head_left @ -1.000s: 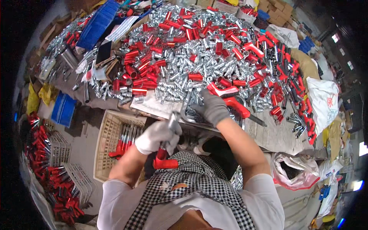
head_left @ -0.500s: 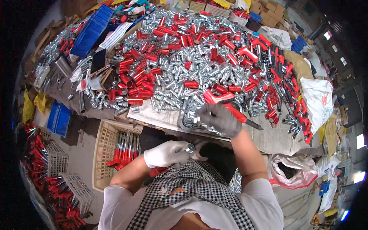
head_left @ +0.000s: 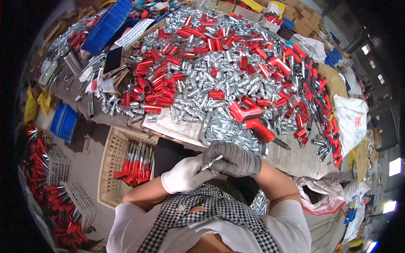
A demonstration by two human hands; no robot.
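In front of my apron my two gloved hands meet, fingers bent inward. My left hand point(head_left: 184, 173), in a white glove, is closed around a small silver metal fitting point(head_left: 212, 162). The grey-gloved right hand point(head_left: 236, 158) presses its curled fingers against the same spot; whatever they pinch is hidden. Just beyond the hands, at the table's front edge, lies a metal tray point(head_left: 201, 137) of small silver pins point(head_left: 230, 131). A red pistol-shaped handle point(head_left: 246, 112) and a red-handled tool with a dark shaft point(head_left: 263, 130) rest over the tray's right side.
Heaped silver fittings point(head_left: 198, 67) and red tubes point(head_left: 145, 84) cover the table. Red-and-black handles point(head_left: 322, 101) are piled on the right. A cream crate point(head_left: 110, 168) with red-handled tools point(head_left: 136, 166) stands below left. An open white sack point(head_left: 322, 202) sits at right.
My right hand has come back from the tray to my left hand, uncovering the pins. My left hand, still holding the fitting, has shifted slightly right.
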